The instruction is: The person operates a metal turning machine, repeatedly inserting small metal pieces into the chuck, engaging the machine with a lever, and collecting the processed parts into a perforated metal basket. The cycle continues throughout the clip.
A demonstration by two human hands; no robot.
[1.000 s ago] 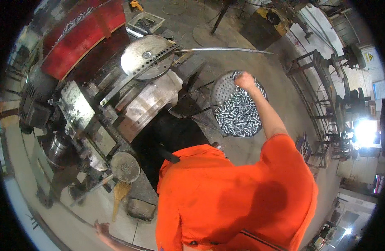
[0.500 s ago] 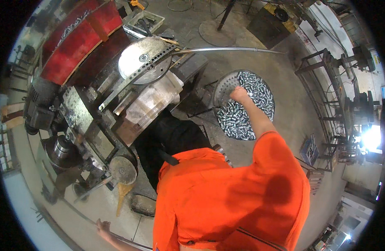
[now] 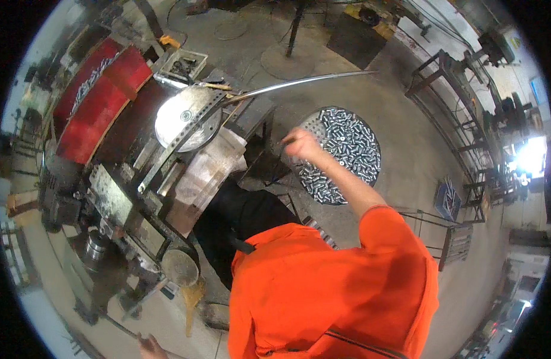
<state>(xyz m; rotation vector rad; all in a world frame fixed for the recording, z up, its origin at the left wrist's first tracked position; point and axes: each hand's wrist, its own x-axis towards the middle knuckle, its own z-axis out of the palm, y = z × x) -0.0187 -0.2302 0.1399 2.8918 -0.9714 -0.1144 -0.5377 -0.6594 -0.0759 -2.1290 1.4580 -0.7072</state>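
Grey workshop floor point(image 3: 404, 143) is spread across the centre and right of the frame, lit hard by a bright window point(image 3: 531, 157) at the right edge. And right of centre, a round perforated tray point(image 3: 312, 124) is heaped with small silvery metal cylinders point(image 3: 354, 142)! Over its left edge the right hand point(image 3: 297, 145) is held, fingers drawn in narrow; whether anything is pinched there cannot be told. Down at the lower left, a thin dark bar point(image 3: 118, 326) is met by the left hand point(image 3: 151, 347), cut by the frame's edge, its grip unclear. Upper left, a metal disc point(image 3: 175, 122) is crossed by a hole-drilled strip point(image 3: 178, 144). Far upper right, a yellow label point(image 3: 515, 42) is glimpsed, too blurred to be read.
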